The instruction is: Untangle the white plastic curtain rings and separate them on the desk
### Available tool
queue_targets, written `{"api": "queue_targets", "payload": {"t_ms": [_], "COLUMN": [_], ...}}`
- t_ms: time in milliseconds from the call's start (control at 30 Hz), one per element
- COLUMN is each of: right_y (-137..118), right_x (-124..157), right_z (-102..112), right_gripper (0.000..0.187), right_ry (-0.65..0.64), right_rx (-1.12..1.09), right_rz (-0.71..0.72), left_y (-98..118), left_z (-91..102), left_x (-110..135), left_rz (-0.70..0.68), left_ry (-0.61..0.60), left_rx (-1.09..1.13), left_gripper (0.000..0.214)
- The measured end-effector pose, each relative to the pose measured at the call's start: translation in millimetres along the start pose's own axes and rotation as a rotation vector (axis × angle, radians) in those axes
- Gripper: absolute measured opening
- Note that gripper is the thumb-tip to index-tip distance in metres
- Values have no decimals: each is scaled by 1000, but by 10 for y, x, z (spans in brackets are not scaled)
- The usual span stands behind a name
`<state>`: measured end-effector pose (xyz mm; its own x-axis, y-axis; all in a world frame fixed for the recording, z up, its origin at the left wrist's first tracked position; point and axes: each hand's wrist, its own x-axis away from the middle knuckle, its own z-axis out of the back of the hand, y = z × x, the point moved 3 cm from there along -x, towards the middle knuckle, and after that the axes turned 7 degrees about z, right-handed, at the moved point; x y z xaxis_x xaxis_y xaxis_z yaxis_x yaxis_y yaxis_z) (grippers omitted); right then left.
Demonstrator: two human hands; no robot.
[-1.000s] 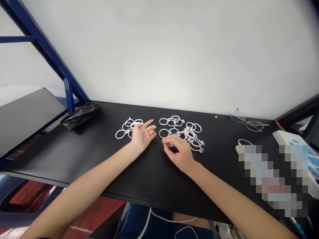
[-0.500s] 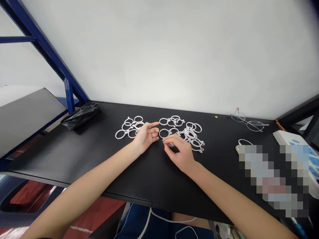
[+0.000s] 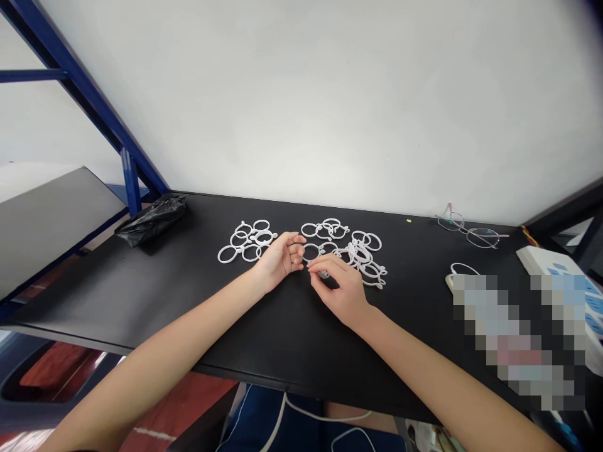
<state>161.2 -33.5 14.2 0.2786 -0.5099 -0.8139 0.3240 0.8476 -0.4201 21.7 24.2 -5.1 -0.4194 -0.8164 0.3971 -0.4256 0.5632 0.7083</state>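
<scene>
My left hand (image 3: 282,258) hovers over the middle of the black table, palm turned up, fingers loosely curled and apart, nothing visible in it. Close by on its right, my right hand (image 3: 340,285) has thumb and fingertips pinched together; whatever they hold is too small or hidden to make out. Just beyond the pinch lies a white ring (image 3: 311,244) with a small eyelet, like a curtain ring. More such rings form a tangled heap (image 3: 362,253) past my right hand, a cluster (image 3: 331,220) at the back, and another group (image 3: 228,254) beyond my left wrist.
A crumpled black plastic bag (image 3: 153,220) lies on the table (image 3: 226,336) at the left, beside a blue metal frame (image 3: 132,182). Eyeglasses (image 3: 483,238) rest at the back right. A white power strip (image 3: 546,260) and a blurred-out item with a cable stand farther right.
My left hand has shifted slightly right, its fingers curling in more, including the one that pointed outward. My right hand stays nearly still.
</scene>
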Motion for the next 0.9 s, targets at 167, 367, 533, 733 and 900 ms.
{"api": "queue_targets", "payload": {"t_ms": [167, 367, 533, 733, 900], "right_y": [15, 9, 8, 1, -9], "right_x": [8, 11, 8, -13, -20], "right_z": [-5, -5, -4, 26, 39], "right_gripper": [19, 20, 19, 19, 19], "right_ry": [-13, -35, -19, 43, 66], "right_rx": [-5, -9, -11, 27, 62], "right_rz": [-15, -25, -15, 7, 7], "left_y": [-27, -49, -47, -40, -38], "left_z": [-14, -65, -68, -66, -73], "left_x": [16, 46, 40, 43, 50], "left_rz": [-15, 0, 2, 1, -2], "left_ry": [-21, -74, -75, -70, -77], "left_rx": [-116, -247, -242, -250, -259], "left_gripper": [16, 18, 18, 18, 18]}}
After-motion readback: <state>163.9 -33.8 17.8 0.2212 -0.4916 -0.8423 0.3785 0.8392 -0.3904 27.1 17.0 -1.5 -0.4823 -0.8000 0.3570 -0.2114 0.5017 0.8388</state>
